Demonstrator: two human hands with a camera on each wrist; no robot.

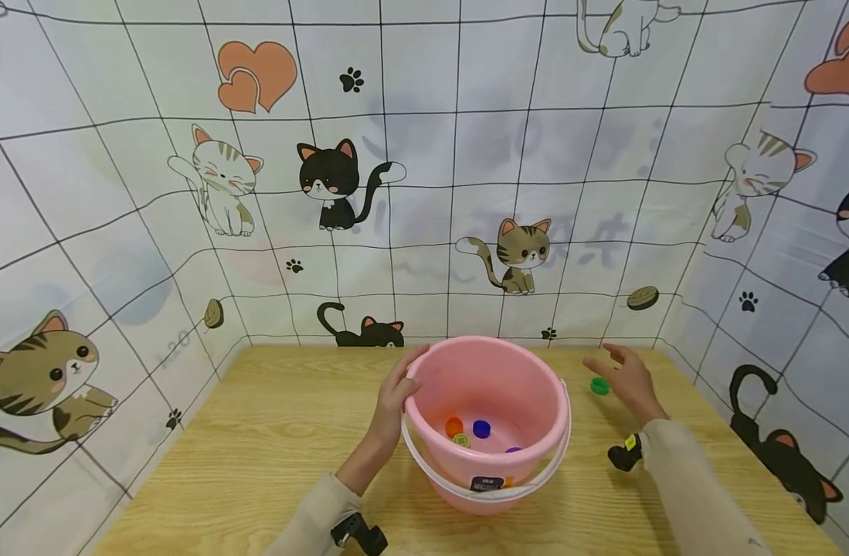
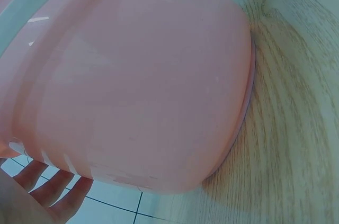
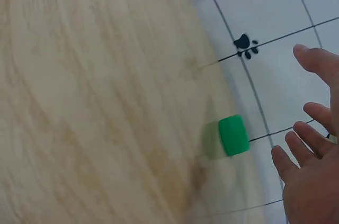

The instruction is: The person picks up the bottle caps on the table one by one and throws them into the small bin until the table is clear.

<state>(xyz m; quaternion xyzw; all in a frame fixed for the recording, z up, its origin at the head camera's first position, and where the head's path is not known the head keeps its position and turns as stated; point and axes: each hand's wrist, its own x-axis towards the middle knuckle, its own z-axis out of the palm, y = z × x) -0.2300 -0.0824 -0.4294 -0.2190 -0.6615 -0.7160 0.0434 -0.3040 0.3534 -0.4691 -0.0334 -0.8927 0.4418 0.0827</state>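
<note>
A pink bucket (image 1: 466,479) with a white handle (image 1: 466,494) stands upright on the wooden table. My left hand (image 1: 395,394) holds its rim at the left, thumb over the edge; in the left wrist view the fingers (image 2: 69,197) lie along the outer wall. Inside, on the bottom, are an orange cap (image 1: 454,427), a blue cap (image 1: 481,428), a yellow-green cap (image 1: 461,440) and a purple piece (image 1: 513,449) partly hidden by the front rim. To the right of the bucket, my right hand (image 1: 629,378) hovers with spread fingers beside a green cap (image 3: 233,135), holding nothing.
The light wooden table (image 1: 292,432) reaches back to a white sheet (image 1: 424,154) printed with cats and grid lines, which also hangs along both sides. Small black cameras are strapped to both wrists. A dark label (image 1: 487,483) is on the bucket's front.
</note>
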